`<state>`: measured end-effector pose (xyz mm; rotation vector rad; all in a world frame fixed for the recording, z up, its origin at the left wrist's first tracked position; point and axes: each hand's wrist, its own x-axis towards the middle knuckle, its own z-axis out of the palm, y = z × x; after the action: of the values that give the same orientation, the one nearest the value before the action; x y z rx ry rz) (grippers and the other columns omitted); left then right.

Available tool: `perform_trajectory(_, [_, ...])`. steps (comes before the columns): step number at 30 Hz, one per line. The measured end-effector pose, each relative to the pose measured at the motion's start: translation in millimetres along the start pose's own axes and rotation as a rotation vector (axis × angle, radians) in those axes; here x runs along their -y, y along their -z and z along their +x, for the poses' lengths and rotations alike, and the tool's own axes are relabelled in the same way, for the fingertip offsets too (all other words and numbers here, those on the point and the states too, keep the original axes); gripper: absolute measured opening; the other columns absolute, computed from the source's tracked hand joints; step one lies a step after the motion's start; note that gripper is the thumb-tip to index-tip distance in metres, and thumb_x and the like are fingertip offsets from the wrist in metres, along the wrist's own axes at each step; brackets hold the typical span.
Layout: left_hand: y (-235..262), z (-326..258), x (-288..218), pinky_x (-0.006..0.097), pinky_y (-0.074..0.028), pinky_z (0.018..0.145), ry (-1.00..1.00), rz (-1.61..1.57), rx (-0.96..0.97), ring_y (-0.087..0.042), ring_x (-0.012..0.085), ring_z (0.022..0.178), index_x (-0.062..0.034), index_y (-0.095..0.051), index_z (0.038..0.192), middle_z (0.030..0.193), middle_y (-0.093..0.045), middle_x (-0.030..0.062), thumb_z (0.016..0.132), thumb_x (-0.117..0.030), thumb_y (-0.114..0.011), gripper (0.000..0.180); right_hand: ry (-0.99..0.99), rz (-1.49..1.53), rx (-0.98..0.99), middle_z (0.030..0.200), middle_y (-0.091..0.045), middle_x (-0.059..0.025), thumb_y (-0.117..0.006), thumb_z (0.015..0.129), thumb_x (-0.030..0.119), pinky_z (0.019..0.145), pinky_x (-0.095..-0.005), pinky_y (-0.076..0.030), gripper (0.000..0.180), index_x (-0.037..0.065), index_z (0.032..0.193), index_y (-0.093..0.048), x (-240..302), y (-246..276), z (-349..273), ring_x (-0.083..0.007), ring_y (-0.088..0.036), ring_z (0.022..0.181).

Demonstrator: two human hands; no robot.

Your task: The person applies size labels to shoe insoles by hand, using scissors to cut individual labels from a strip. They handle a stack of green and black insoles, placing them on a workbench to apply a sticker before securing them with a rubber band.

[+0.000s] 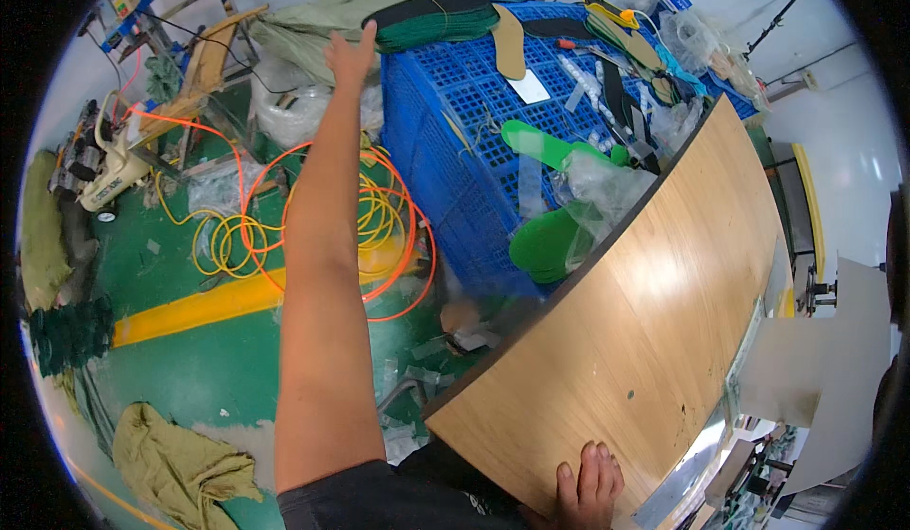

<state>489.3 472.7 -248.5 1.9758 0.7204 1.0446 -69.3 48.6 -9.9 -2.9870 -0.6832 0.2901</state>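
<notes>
Insoles (438, 24) lay in a dark stack at the far left corner of the blue crate (409, 118), and the left hand (350, 58), its fingers spread apart, was stretched out to their left end, while the right hand (588, 488) rested on the table (626, 312), its fingers loosely extended.

Green floor (180, 378), littered with scraps, crossed by 1 broad yellow stripe (209, 310). White walls (858, 132) around. Wood-topped desk (645, 293) at right, bright glare on surface. Metal frame with planks (210, 56), upper left.
</notes>
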Motion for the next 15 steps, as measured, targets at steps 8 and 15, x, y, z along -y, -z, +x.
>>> perform_trajectory(8, [-12, -21, -26, 0.026, -0.044, 0.057, 0.004, -0.642, 0.243, -0.053, 0.0127, 0.066, -0.0009, -0.054, 0.115, 0.078, -0.055, 0.0032, 0.068, -0.018, -0.079, 0.056, -0.009, -0.041, -0.012, 0.134, -0.041, -0.0311, -0.051, 0.088, 0.031, 0.098, -0.06, -0.034, 0.05, 0.005, 0.129, -0.042, -4, -1, 2, -0.0482, -0.042, 0.122])
perform_trajectory(15, [48, -58, -56, 0.046, -0.032, 0.103, -0.591, -0.044, 0.286, -0.04, 0.0383, 0.124, -0.0092, -0.058, 0.119, 0.131, -0.045, 0.0235, 0.066, -0.05, -0.077, 0.07, -0.005, -0.041, -0.046, 0.134, -0.043, -0.03, -0.054, 0.087, 0.028, 0.099, -0.0572, -0.036, 0.049, 0.005, 0.13, -0.043, 0, 1, 4, -0.0467, -0.044, 0.121])
